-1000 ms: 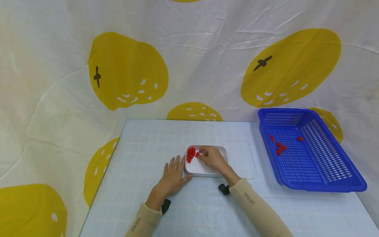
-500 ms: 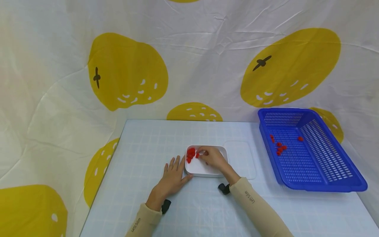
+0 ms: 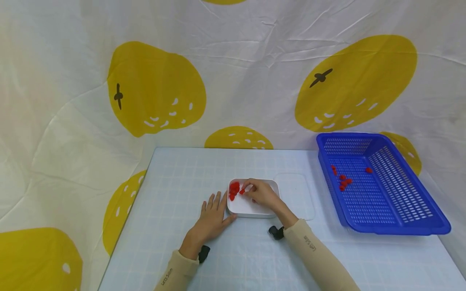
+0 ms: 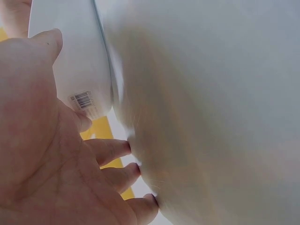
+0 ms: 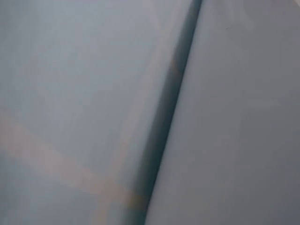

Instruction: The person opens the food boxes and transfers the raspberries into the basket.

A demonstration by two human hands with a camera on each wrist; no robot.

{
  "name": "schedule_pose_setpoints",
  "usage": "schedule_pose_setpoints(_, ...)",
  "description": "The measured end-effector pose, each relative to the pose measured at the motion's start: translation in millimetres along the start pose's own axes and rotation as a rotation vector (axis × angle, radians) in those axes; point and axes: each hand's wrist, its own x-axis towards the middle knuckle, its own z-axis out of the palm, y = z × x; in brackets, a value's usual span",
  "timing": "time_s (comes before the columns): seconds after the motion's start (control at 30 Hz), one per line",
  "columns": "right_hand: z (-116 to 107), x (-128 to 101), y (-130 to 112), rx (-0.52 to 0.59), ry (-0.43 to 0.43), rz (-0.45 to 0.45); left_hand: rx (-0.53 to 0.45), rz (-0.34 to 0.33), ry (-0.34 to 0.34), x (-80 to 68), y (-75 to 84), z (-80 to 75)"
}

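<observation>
A shallow white rectangular container (image 3: 255, 208) stands mid-table with several small red pieces (image 3: 234, 189) clustered at its left end. They are too small in view for their kind to show. My right hand (image 3: 263, 194) reaches into it, thumb and forefinger pinching one small red piece (image 3: 242, 192) just right of the cluster. My left hand (image 3: 211, 222) lies with fingers spread against the container's left side, its thumb at the near left corner. In the left wrist view, the left thumb (image 4: 54, 44) overlaps the container's wall (image 4: 77, 65), which bears a barcode. The right wrist view shows no fingers.
A blue perforated basket (image 3: 371, 206) sits at the right of the table, with several red pieces (image 3: 343, 182) inside. A clear flat lid (image 3: 298, 198) lies just right of the white container. Behind the table hangs a white cloth (image 3: 251, 81) with yellow fruit prints.
The red piece at my right fingertips has turned and shifted slightly toward me. My left hand and the container have stayed in place.
</observation>
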Motion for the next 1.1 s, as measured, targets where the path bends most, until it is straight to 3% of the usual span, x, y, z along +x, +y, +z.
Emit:
schedule_pose_setpoints(0.3, -10, -9, -6, 0.057, -0.031, -0.041, 0.002, -0.016, -0.018, 0.3, 3.1, -3.2)
schedule_pose_setpoints(0.57, -25, -20, -12, 0.083, 0.01, -0.052, 0.007, -0.023, -0.017, 0.5, 4.3, -3.8)
schedule_pose_setpoints(1.1, -54, -39, -9, 0.207, 0.078, 0.03, 0.012, -0.042, -0.028, -2.1, 6.7, -5.6)
